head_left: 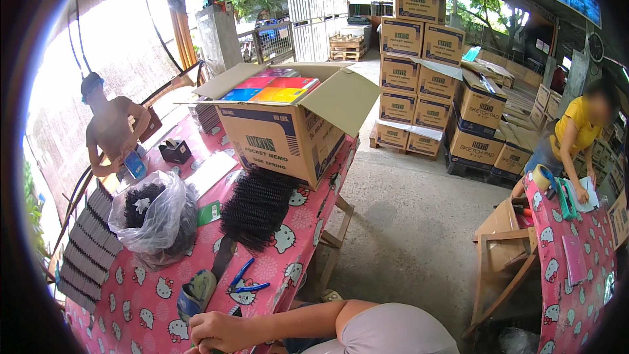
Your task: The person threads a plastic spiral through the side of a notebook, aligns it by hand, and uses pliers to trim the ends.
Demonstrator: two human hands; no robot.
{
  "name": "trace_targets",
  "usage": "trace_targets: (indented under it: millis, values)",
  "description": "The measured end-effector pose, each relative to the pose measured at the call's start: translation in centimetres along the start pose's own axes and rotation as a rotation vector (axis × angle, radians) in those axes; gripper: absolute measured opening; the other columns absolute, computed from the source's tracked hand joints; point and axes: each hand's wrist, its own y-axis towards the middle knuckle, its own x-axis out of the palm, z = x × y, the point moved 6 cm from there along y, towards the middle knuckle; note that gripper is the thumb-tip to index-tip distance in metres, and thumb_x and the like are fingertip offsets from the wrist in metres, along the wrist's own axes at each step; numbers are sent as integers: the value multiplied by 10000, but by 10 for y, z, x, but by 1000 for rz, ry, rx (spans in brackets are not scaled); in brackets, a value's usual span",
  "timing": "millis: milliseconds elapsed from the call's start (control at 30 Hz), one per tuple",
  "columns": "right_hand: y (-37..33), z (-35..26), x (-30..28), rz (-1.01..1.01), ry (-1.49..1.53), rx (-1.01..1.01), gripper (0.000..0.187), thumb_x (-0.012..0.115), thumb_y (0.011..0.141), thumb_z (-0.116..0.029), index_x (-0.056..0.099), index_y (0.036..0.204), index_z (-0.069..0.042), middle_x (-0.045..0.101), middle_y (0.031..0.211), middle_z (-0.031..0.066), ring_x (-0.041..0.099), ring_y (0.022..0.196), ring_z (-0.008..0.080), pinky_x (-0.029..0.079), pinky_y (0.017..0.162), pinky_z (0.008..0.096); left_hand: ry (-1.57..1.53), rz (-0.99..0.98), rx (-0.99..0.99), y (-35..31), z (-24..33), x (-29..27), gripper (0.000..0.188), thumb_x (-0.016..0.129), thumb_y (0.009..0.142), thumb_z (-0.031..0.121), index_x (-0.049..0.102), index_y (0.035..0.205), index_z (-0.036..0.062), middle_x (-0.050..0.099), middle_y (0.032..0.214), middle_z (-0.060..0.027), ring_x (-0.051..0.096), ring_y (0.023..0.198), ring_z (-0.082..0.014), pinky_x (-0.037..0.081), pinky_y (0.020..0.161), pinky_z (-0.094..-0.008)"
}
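My right hand is at the lower edge of the head view, over the pink table. Its fingers are curled together; what they hold, if anything, is hidden, though a bit of green shows beneath. My left hand is out of view. Just beyond the right hand lie a blue-and-green patterned, slipper-shaped thing and blue-handled cutting pliers, jaws pointing away. Farther off lies a heap of black spiral binding coils. Left of it, a clear plastic bag holds more black coils, near a small green card.
A large open carton of colourful notepads stands at the table's far end. Spiral-bound pads are stacked at the left edge. One person sits across, holding a blue pad; another works at the right table. Stacked cartons stand behind.
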Motion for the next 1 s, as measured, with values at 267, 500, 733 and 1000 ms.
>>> trace_targets:
  millis: [267,500,733,1000]
  values:
    - [0,-5,-1,12,-42,-66,69,627,748,-39,587,742,16,541,809,123,560,813,304,446,715,383,-61,43,10,0,-1,2,161,724,807,2,619,930,9,606,837,-36,549,763,-105,459,712,-227]
    - [-2,-5,-3,21,-33,-12,58,628,749,-31,593,753,14,544,818,128,566,829,311,449,719,384,-76,36,-1,0,-2,4,191,735,797,0,612,941,18,590,844,-21,535,760,-94,452,703,-213]
    - [-4,-33,-4,-140,-261,-36,308,639,739,-28,552,1034,-33,518,1007,148,570,897,356,470,747,420,-73,29,-4,-4,5,-2,187,713,787,-29,609,938,9,587,839,-26,536,761,-99,454,687,-220]
    - [-6,-17,13,-239,-219,-38,443,635,727,-3,495,1146,-42,478,1017,142,571,924,356,482,729,420,7,44,-42,-6,20,-8,169,717,775,-37,619,908,-1,591,809,-31,533,741,-100,453,668,-225]
